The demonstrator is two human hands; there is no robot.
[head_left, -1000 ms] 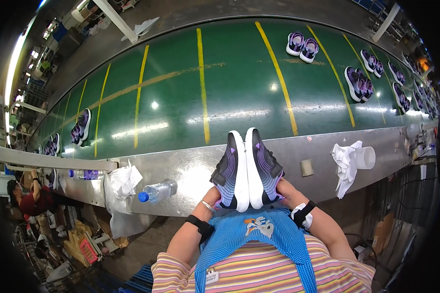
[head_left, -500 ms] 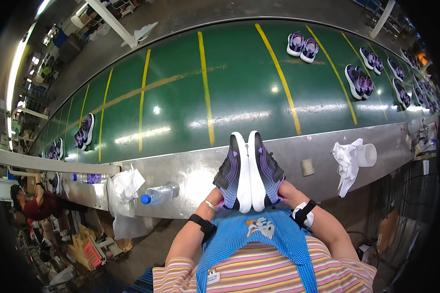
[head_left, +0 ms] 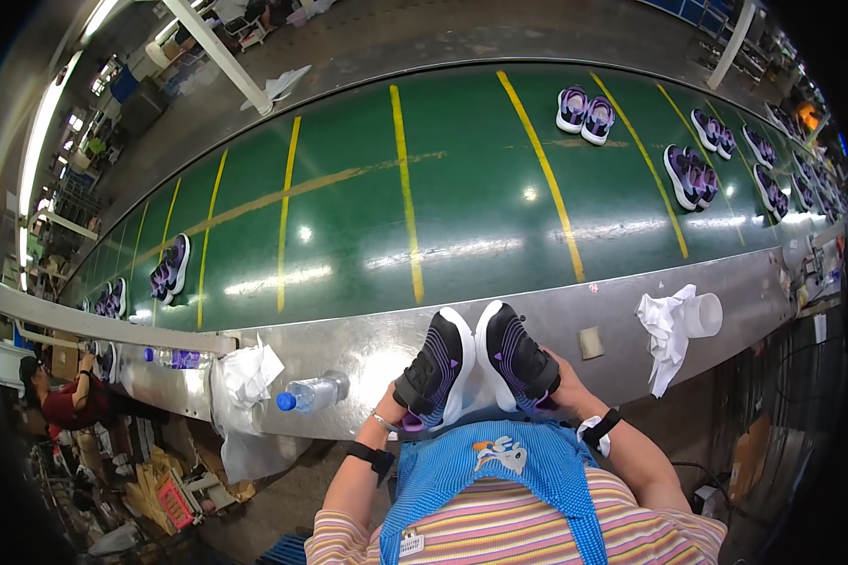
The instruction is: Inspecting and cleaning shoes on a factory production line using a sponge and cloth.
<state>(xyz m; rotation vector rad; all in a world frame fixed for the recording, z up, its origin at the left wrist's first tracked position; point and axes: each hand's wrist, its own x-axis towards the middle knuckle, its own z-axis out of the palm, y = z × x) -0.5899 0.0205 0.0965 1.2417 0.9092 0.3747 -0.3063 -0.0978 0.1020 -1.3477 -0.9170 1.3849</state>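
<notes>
A pair of black-and-purple sneakers with white soles is held up over the near edge of the metal ledge [head_left: 367,348]. My left hand [head_left: 390,406] grips the left sneaker [head_left: 433,372] at its heel end. On the other side, my right hand [head_left: 571,384] holds the right sneaker [head_left: 521,363] the same way. Both toes point away from me, and the white soles face each other with a gap between them. Most of my fingers are hidden behind or inside the shoes.
Beyond the ledge runs a green belt [head_left: 349,226] with yellow lines, carrying several sneaker pairs, one pair [head_left: 585,114] at far right. On the ledge lie a capped water bottle [head_left: 313,393], a beige block [head_left: 590,343], crumpled white paper [head_left: 666,330] and a translucent cup [head_left: 703,314].
The two sneakers, pressed sole to sole before, have swung apart and turned their uppers more upward. Their toes have come nearer to me, and my hands have spread slightly wider.
</notes>
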